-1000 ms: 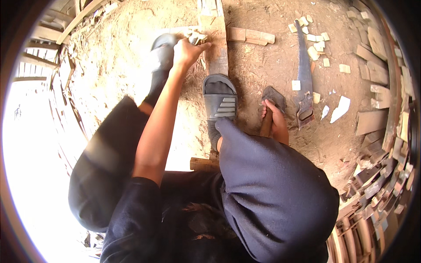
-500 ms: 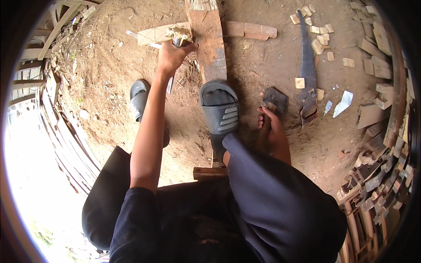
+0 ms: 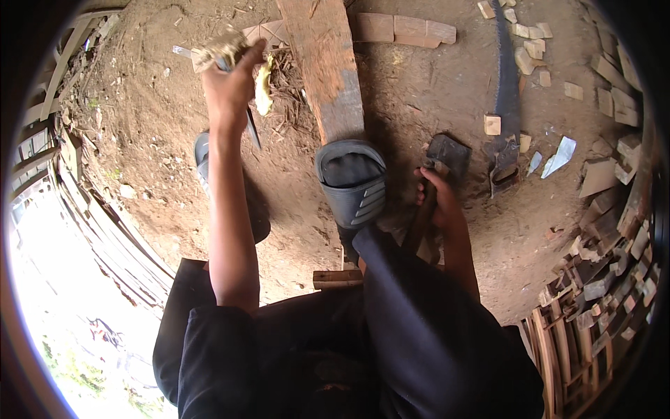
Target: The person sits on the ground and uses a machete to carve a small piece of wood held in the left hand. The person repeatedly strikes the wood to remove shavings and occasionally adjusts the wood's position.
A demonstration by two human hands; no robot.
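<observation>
In my left hand (image 3: 230,91) is a chisel (image 3: 252,131) with a frayed, mushroomed wooden handle top. Its narrow dark blade points down over the ground, left of a thick wooden plank (image 3: 322,63). My right foot, in a grey sandal (image 3: 350,183), rests on the plank's near end. At the right, my right hand (image 3: 434,192) is wrapped round the wooden handle of a tool with a dark blocky head (image 3: 448,155); whether that is an axe or a mallet I cannot tell. A pale yellow strip (image 3: 264,87) lies between the chisel and the plank.
A marked wooden piece (image 3: 405,30) lies crosswise by the plank. To the right are a handsaw (image 3: 508,84), several small wood blocks (image 3: 530,49) and a shiny shard (image 3: 558,157). Stacked offcuts (image 3: 600,279) line the right side; long slats (image 3: 105,223) line the left.
My left hand has moved left with the chisel, away from the plank's edge. The yellow strip now shows. My right hand keeps its grip on the blocky-headed tool.
</observation>
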